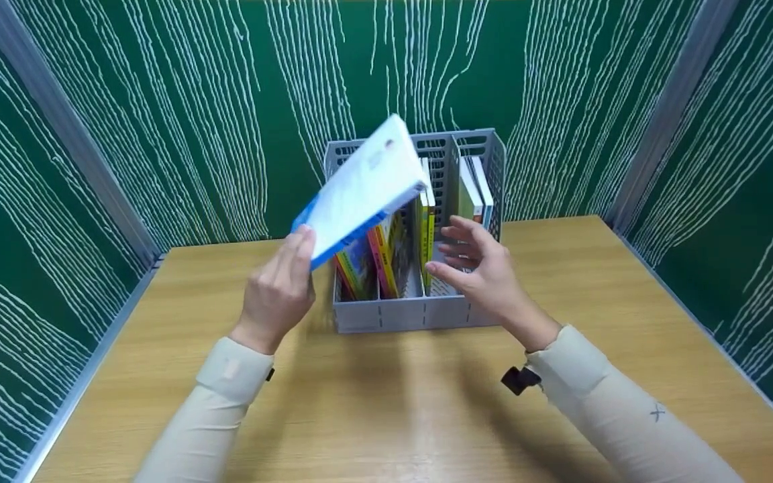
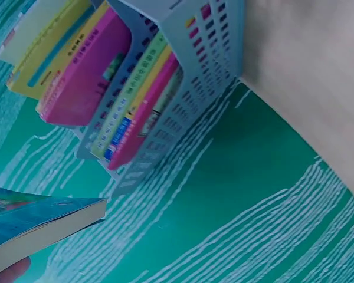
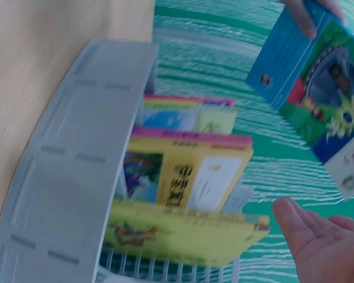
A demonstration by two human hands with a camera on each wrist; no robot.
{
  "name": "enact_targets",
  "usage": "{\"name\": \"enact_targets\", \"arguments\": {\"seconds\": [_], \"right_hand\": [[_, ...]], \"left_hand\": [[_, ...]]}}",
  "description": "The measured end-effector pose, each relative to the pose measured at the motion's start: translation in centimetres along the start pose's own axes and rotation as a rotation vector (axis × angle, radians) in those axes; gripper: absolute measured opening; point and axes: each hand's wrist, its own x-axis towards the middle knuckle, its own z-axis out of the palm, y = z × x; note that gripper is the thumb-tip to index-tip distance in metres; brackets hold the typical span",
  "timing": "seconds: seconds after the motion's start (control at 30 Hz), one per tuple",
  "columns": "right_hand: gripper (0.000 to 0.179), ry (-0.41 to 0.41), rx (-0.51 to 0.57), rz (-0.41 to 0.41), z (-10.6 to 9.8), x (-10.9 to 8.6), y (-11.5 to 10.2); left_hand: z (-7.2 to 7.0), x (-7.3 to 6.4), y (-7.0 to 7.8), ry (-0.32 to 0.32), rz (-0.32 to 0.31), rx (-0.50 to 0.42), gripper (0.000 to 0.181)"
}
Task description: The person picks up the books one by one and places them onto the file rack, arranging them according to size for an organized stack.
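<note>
My left hand grips a book by its lower left corner, holding it tilted in the air over the left part of a grey divided basket. A white face with blue edging shows in the head view. In the right wrist view the same book has a blue spine and a colourful picture cover. With fingers spread and a little bent, my right hand hovers at the front of the basket's right compartments and holds nothing. Yellow books stand in the compartment just left of it.
Several books stand in the basket's compartments, including a pink-spined book at the left and white-edged books at the right. The basket is on a wooden table. Green walls with white streaks rise behind and at both sides.
</note>
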Motion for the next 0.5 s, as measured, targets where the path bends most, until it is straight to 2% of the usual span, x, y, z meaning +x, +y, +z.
{"name": "enact_targets", "arguments": {"seconds": [0.27, 0.37, 0.5], "right_hand": [[0.075, -0.029, 0.252, -0.040, 0.7, -0.3, -1.7], [0.075, -0.041, 0.297, -0.043, 0.8, -0.7, -2.0], [0.083, -0.053, 0.330, -0.029, 1.1, -1.3, -2.3]], "left_hand": [[0.5, 1.3, 1.6, -0.053, 0.139, 0.091, 0.030], [0.6, 1.6, 2.2, -0.073, 0.177, 0.104, 0.027], [0.9, 2.2, 3.0, -0.068, 0.214, 0.113, 0.024]]}}
